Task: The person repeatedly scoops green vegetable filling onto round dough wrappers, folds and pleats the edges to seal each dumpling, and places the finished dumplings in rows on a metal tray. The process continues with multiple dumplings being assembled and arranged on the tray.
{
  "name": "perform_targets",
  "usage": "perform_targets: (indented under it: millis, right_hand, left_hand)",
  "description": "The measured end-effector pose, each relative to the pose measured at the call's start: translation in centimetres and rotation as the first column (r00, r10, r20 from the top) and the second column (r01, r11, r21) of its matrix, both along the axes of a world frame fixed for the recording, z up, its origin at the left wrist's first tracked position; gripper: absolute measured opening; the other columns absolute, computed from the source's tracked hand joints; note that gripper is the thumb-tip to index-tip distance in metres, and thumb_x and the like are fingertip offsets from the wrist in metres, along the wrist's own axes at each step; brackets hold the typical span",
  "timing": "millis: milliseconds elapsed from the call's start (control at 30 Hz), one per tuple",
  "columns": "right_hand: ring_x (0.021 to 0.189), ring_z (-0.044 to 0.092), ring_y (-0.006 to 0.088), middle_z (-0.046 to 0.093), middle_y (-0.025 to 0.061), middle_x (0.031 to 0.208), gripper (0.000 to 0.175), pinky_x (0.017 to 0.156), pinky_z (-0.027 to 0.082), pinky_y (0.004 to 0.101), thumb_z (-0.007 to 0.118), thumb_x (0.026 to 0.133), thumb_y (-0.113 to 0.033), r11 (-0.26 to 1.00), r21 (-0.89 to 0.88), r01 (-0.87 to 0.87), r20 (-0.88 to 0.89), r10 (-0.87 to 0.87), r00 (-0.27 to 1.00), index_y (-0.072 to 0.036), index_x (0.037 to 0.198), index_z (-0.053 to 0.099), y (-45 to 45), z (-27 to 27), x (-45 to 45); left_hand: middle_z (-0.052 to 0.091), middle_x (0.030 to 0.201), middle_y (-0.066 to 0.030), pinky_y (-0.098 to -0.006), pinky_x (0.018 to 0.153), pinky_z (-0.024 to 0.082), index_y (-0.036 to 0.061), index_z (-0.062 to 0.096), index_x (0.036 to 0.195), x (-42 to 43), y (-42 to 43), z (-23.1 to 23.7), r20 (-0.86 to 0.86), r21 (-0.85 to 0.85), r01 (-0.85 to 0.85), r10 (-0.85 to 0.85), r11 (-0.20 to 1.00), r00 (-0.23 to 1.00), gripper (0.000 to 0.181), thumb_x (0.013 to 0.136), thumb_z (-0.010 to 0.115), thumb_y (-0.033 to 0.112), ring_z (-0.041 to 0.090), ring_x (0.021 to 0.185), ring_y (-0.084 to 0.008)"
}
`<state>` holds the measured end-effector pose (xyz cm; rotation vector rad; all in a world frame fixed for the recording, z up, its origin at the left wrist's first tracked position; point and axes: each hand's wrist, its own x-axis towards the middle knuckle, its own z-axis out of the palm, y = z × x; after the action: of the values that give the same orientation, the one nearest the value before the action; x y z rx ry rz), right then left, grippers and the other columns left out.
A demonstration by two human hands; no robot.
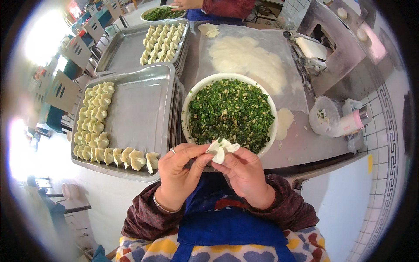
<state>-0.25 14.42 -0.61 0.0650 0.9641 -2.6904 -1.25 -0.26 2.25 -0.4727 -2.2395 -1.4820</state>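
Between my left hand (183, 173) and my right hand (245, 173) is a partly folded dumpling (218, 151), its wrapper pinched at both sides by my fingertips. A bit of green filling shows at its top edge. Both hands are held over the near rim of a white bowl (275, 122), which is full of chopped green filling (230, 109) with pale yellow bits. Left of the bowl lies a metal tray (137, 104); finished dumplings (93, 113) line its left side, and more run along its near edge. My left hand is close to that tray's near right corner.
A second tray (121, 49) holds rows of dumplings farther back. Flattened wrappers (245, 59) lie on a plastic sheet, with a single wrapper (284, 122) beside the bowl. To the right are a plastic tub (324, 114), a pink-and-white flask (352, 123) and a dough-rolling machine (312, 52). Another person's hand (188, 4) is at the back.
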Motion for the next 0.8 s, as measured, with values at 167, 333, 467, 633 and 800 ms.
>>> perform_targets:
  millis: [167,333,467,633,800]
  right_hand:
    - [0.098,0.055,0.0233,0.052,0.0182,0.11,0.02,0.084,0.048,0.0345,0.051,0.081,0.006,0.997,0.032,0.071,-0.135,-0.066,0.989,0.003,0.101,0.052,-0.3,0.0,0.2]
    - [0.099,0.055,0.0299,0.052,0.0223,0.107,0.009,0.084,0.048,0.0354,0.051,0.078,0.01,0.856,0.303,0.418,-0.625,-0.152,0.765,0.003,0.083,0.05,0.2,0.0,0.0]
    - [0.098,0.055,0.037,0.052,0.0225,0.106,0.009,0.082,0.048,0.0385,0.054,0.075,0.012,0.747,0.32,0.582,-0.842,-0.057,0.536,0.004,0.076,0.051,0.9,0.2,0.1]
    - [0.098,0.056,0.035,0.05,0.0225,0.111,0.01,0.081,0.049,0.0378,0.058,0.074,0.009,0.743,0.398,0.539,-0.858,0.093,0.505,0.002,0.079,0.053,1.2,0.8,0.2]
    - [0.104,0.053,0.0309,0.041,0.0214,0.124,0.053,0.087,0.044,0.0389,0.06,0.074,0.005,0.867,0.381,0.322,-0.707,0.049,0.705,-0.001,0.122,0.038,0.8,0.7,-0.1]
  left_hand:
    - [0.061,0.07,-0.0081,-0.0251,0.056,0.045,0.0013,0.061,0.085,0.3,-0.3,-0.1,-0.103,-0.099,-0.015,0.005,0.995,0.995,0.015,0.07,0.064,-0.002,0.058,0.063,-0.0152]
    - [0.058,0.094,-0.0156,-0.0313,0.072,0.047,0.0,0.059,0.093,0.5,0.4,0.9,0.043,0.297,0.034,-0.049,0.954,0.998,0.022,0.071,0.061,-0.006,0.058,0.085,-0.0251]
    - [0.053,0.107,-0.0176,-0.0334,0.079,0.046,0.0016,0.058,0.101,0.6,-0.6,1.6,-0.091,0.075,0.115,-0.108,0.991,0.99,0.034,0.068,0.062,-0.006,0.054,0.095,-0.029]
    - [0.062,0.091,-0.0106,-0.0305,0.066,0.049,0.0034,0.064,0.091,1.1,-2.6,1.6,-0.2,-0.239,0.166,-0.216,0.957,0.956,0.029,0.063,0.063,-0.004,0.06,0.074,-0.024]
    - [0.064,0.081,-0.0137,-0.0211,0.055,0.048,-0.0034,0.061,0.087,1.7,-3.1,1.4,0.324,0.316,0.049,-0.156,0.947,0.933,0.009,0.079,0.057,-0.001,0.061,0.061,-0.0152]
